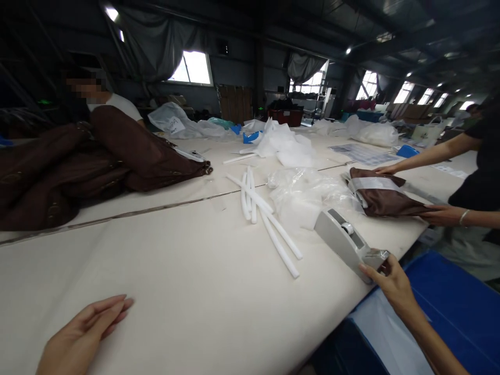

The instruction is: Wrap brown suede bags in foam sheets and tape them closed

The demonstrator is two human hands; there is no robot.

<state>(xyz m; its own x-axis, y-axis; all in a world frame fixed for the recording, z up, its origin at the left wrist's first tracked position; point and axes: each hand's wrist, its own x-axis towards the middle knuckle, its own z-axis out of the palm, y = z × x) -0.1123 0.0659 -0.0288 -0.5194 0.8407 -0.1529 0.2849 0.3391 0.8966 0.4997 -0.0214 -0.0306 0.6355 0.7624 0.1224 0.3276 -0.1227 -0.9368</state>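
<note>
My right hand grips the front end of a grey tape dispenser at the table's right edge, thumb on its side. Low at the left, my left hand hovers over the bare tabletop, its fingers pressed together; whether anything thin is between them cannot be made out. Several white foam tubes lie crossed in the middle of the table. Crumpled clear plastic is spread behind the dispenser.
Brown garments are heaped at the left, a person behind them. At the right, another person's hands hold a folded brown garment. White plastic bags lie farther back. A blue bin stands below the table's right edge.
</note>
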